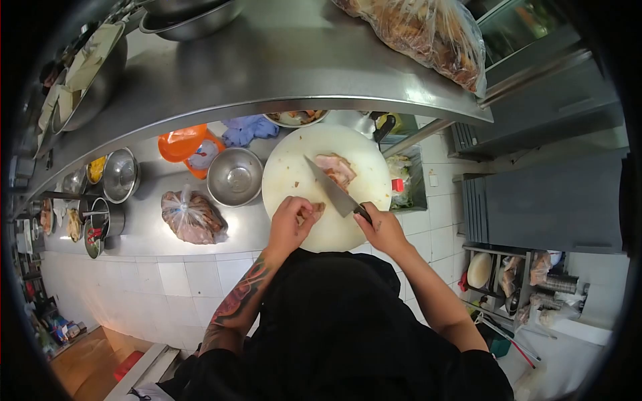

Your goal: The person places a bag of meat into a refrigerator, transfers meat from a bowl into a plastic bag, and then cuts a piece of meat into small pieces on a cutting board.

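Note:
On the round white cutting board [287, 157] lies a piece of sliced meat [336, 168], with small scraps near it. My right hand [382, 228] is closed round the black handle of a broad knife [334, 190]. The blade points up and to the left, its tip just left of the meat. My left hand [293, 219] is at the board's lower left, fingers curled on a small brown meat piece [317, 209]. A steel bowl [235, 177] stands left of the board.
A steel shelf [281, 60] crosses above the counter, bearing a large bag of meat [428, 37]. Left on the counter are a tied bag of meat [192, 217], orange containers [182, 143], a blue cloth [249, 129] and an empty steel bowl [121, 175]. A greens bin [404, 180] is at right.

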Demonstrator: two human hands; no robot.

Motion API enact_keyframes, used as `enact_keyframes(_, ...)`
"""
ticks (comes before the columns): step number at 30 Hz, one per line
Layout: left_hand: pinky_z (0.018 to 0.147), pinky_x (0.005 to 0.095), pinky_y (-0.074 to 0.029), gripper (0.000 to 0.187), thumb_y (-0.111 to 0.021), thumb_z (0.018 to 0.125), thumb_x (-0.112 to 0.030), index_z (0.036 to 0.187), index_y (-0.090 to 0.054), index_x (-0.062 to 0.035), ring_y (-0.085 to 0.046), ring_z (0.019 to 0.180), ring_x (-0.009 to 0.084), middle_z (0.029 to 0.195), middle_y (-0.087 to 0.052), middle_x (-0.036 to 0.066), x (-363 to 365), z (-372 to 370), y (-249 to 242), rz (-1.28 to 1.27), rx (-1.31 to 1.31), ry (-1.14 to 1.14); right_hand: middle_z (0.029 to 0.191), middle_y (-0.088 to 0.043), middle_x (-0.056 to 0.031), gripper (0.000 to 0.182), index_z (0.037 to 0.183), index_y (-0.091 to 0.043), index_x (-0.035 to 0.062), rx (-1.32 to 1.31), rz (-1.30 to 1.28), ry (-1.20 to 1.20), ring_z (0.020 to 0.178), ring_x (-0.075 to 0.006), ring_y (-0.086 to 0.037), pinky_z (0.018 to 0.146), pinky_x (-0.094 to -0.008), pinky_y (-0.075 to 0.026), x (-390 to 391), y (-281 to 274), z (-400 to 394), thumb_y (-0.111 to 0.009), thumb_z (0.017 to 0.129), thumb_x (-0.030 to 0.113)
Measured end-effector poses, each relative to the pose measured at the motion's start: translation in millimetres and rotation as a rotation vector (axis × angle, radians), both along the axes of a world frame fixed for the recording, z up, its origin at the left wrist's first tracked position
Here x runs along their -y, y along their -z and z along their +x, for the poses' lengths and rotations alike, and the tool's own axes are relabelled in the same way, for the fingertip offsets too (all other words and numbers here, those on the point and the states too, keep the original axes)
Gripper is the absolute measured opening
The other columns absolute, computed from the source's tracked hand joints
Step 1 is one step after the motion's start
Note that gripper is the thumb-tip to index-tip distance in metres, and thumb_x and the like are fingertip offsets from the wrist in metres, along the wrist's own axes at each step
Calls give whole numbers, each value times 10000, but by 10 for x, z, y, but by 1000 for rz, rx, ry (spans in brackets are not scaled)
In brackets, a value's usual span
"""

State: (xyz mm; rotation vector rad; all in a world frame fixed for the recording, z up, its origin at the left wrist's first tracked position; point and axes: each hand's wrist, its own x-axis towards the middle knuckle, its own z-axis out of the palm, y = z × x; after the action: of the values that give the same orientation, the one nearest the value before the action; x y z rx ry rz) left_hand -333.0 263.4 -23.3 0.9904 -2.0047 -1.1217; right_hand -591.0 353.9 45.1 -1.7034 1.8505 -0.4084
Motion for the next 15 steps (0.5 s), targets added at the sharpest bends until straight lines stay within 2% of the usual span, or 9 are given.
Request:
enact_keyframes(2, 925, 448, -523, 276, -792, 881, -88, 1123, -664, -54, -612, 1087, 356, 1135, -620, 141, 47, 27, -149, 285, 141, -172, 813, -730, -205, 300, 1270, -567, 58, -18, -56, 67, 774, -440, -723, 678, -538, -563, -106, -118, 159, -634, 1036, 233)
enact_keyframes(3, 925, 448, -523, 276, -792, 881, -88, 1123, -664, -54, -612, 1087, 356, 1135, -620, 141, 49, 49, -178, 284, 153, -171, 813, -730, -205, 300, 1270, -567, 58, -6, -56, 70, 774, -440, -723, 678, -538, -563, -111, -184, 221, -634, 1036, 233)
enact_keyframes(5, 957, 460, -509, 310, -803, 884, -115, 1157, -670, -55, -598, 1115, 364, 1151, -615, 147, 66, 102, -213, -285, 229, -212, 815, -734, -204, 305, 1285, -552, 64, -59, -102, -5, 762, -442, -721, 676, -542, -564, -112, -268, 314, -631, 1027, 206)
enact_keyframes(7, 947, 459, -515, 343, -812, 874, -110, 1183, -674, -57, -595, 1151, 364, 1194, -614, 149, 70, 177, -182, -283, 183, -130, 812, -737, -195, 323, 1296, -540, 68, -93, -41, -23, 755, -437, -721, 668, -540, -561, -86, -224, 323, -640, 1017, 197)
enact_keyframes(9, 951, 465, -517, 341, -803, 861, -68, 1179, -680, -70, -600, 1159, 369, 1221, -624, 139, 71, 219, -174, -267, 121, 50, 798, -735, -185, 316, 1295, -537, 69, -111, -75, -36, 727, -433, -715, 644, -534, -556, -23, -222, 287, -639, 1019, 184)
enact_keyframes(12, 948, 449, -529, 278, -759, 861, -13, 1126, -691, -62, -615, 1116, 365, 1200, -642, 121, 135, 229, -176, -319, 123, 104, 782, -731, -180, 304, 1284, -539, 75, -49, -159, 86, 691, -426, -708, 618, -525, -552, 23, -210, 241, -645, 1020, 181)
enact_keyframes(15, 940, 438, -535, 249, -722, 841, 36, 1066, -707, -70, -627, 1098, 340, 1157, -666, 89, 178, 224, -225, -328, 113, 103, 778, -730, -186, 295, 1276, -537, 79, -8, -213, 81, 669, -423, -703, 601, -525, -548, -29, -433, 261, -650, 1022, 179)
